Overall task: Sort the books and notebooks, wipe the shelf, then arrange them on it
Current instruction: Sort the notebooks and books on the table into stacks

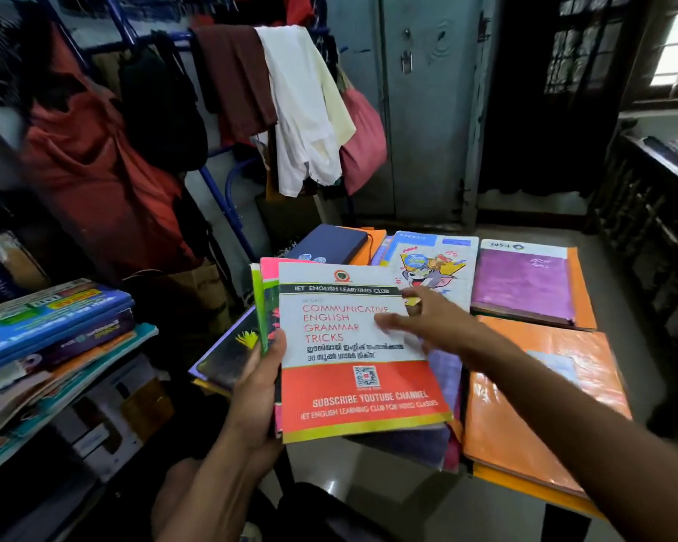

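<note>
On the table: books and notebooks lie spread out in front of me, some overlapping, some side by side.
Left hand (256,389): I grip a small stack of books by its left edge, thumb curled over the top cover, fingers underneath and out of sight.
Grammar book (363,379): it sits on top of that stack, white above and red below, titled "Communicative English Grammar Tricks", tilted a little with its far end raised.
Pink book (269,269): just beneath the grammar book in my stack, showing only along the top and left edges, with a green edge beside it.
Right hand (419,320): it reaches across over the upper right corner of the grammar book, fingers spread and fairly straight, holding nothing; it is blurred, so I cannot tell whether the fingertips touch the cover.
Cartoon notebook (441,264): flat on the table just beyond my right hand.
Purple notebook (523,283): to the right of the cartoon notebook, lying on an orange one.
Orange folder (541,404): nearer me, under my right forearm, at the table's right side.
Dark blue book (331,244): at the far end, behind my stack.
Shelf pile (55,338): a slanting heap of books on the left, well apart from the table.
Clothes (298,107): hanging on a blue rack behind.
</note>
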The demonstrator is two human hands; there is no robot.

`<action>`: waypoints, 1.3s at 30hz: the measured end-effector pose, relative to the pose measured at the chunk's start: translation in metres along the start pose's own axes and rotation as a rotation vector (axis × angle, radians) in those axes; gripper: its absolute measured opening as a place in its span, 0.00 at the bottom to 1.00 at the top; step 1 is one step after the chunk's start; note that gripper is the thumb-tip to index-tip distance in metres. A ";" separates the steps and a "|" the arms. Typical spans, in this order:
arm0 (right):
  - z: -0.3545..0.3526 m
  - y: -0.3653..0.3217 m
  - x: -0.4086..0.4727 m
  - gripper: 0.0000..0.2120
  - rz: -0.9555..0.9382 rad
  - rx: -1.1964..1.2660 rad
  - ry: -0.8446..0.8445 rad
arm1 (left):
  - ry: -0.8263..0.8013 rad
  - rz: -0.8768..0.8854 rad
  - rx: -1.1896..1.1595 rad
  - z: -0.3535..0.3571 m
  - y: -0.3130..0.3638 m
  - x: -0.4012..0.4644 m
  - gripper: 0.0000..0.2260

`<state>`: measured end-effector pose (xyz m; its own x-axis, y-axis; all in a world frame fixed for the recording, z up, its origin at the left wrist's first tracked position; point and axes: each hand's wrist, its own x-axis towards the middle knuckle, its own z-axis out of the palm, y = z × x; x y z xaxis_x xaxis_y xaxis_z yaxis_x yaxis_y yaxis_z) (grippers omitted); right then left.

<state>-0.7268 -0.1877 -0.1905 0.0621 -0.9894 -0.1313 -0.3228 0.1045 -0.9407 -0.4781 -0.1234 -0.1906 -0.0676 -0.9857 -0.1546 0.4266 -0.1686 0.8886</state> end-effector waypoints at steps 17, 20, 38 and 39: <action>-0.114 0.032 -0.010 0.16 -0.014 0.562 0.421 | -0.046 -0.022 0.069 0.048 0.010 0.019 0.13; -0.173 0.052 -0.001 0.16 -0.101 0.552 0.655 | -0.045 -0.007 0.059 0.049 0.009 0.019 0.13; -0.196 0.099 0.047 0.30 0.231 -0.732 0.921 | -0.043 -0.028 0.093 0.038 -0.017 0.026 0.12; -0.183 0.088 0.044 0.32 0.098 -0.834 0.909 | -0.041 -0.029 0.093 0.039 -0.016 0.026 0.12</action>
<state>-0.9255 -0.2400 -0.2220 -0.5665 -0.7268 0.3883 -0.8127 0.4151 -0.4089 -0.5218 -0.1466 -0.1923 -0.1166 -0.9794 -0.1647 0.3388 -0.1951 0.9204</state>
